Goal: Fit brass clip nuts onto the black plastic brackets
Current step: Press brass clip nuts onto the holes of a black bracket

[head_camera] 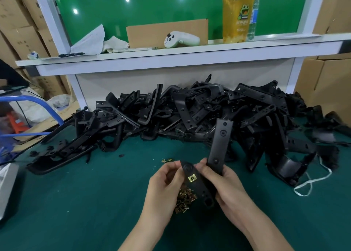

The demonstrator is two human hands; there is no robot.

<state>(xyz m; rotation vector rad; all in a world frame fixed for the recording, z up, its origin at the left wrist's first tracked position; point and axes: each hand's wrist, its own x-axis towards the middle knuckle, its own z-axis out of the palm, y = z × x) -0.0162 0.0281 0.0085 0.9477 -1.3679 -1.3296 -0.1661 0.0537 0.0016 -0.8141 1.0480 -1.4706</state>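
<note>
Bracket pile [190,114] spans mid-frame: matte black holed strips, tangled. The green mat [85,193] lies open at lower left. Held bracket [220,142], lower centre: a bent strip, one arm upright, the other angled down. Right hand [224,184] fingers clamp round the bend. Left hand [163,186] fingers are curled, pinching the lower arm's edge. Loose clip nuts [185,199] are heaped beneath the hands (brass, shiny). One fitted clip nut [192,178] sits on the lower arm.

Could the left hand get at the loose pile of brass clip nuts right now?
Probably yes: the pile lies on the mat just under the left hand, nothing between, though it must first release the bracket it pinches.
</note>
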